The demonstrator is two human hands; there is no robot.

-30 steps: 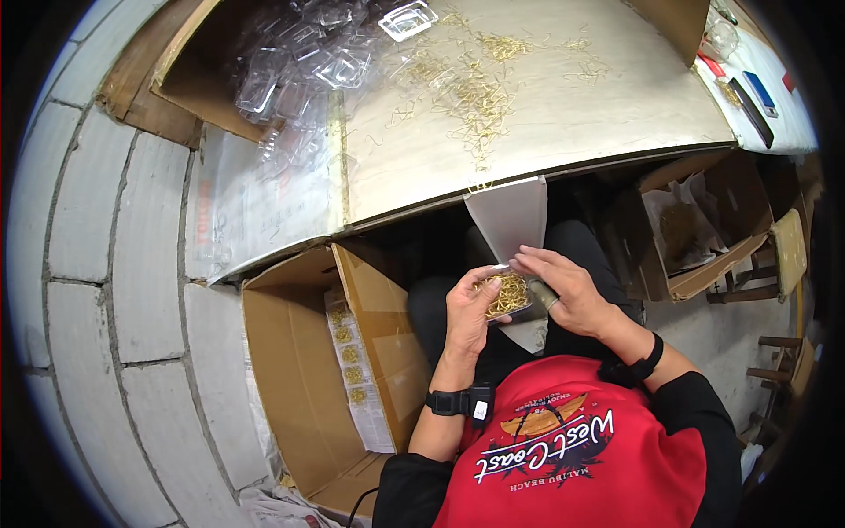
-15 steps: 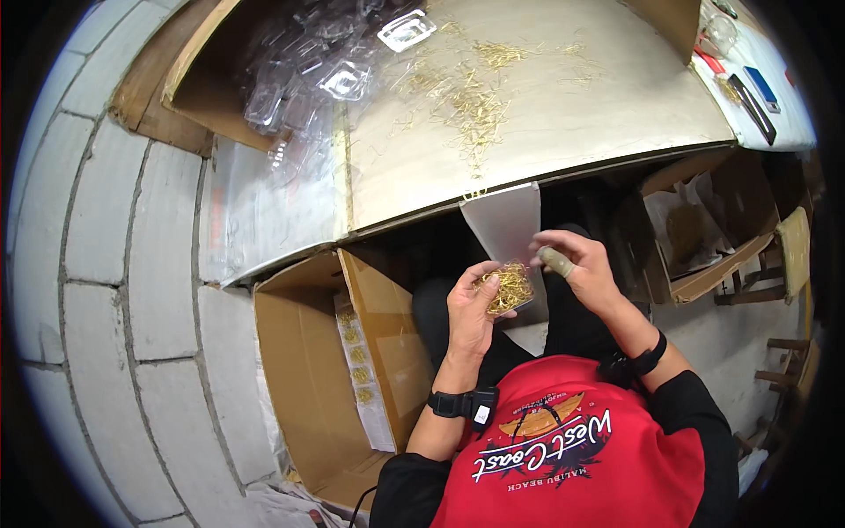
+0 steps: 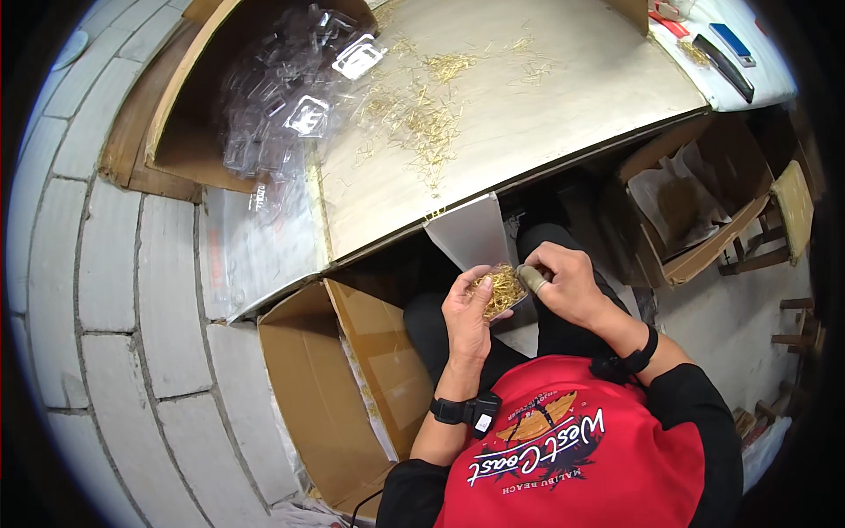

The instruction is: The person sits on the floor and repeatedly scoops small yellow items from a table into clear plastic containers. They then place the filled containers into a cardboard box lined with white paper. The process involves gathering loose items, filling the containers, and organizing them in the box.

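Observation:
My left hand (image 3: 466, 310) is wrapped round a small clear plastic box, its thumb over the top. Thin gold-coloured wire pieces, perhaps hooks, make a tangled heap (image 3: 498, 290) in the box. Close against the box's right side is my right hand (image 3: 565, 280), fingers curled and pinched together, with a pale covering on one finger. What that pinch holds, if anything, is hidden. Under both hands a white chute-like sheet (image 3: 466, 231) slopes down from the table edge towards my lap.
More gold wire pieces (image 3: 431, 123) lie scattered on the table (image 3: 546, 106). A cardboard box on its side spills clear plastic cases (image 3: 282, 97). Open cardboard cartons stand at left (image 3: 304, 378) and right (image 3: 695, 251) below. A black stapler-like tool (image 3: 723, 69) and a blue box (image 3: 732, 44) lie far right.
My right hand's fingers have curled in from a looser pose and come up against the box's right side. My left hand keeps its hold. The whole view has turned slightly.

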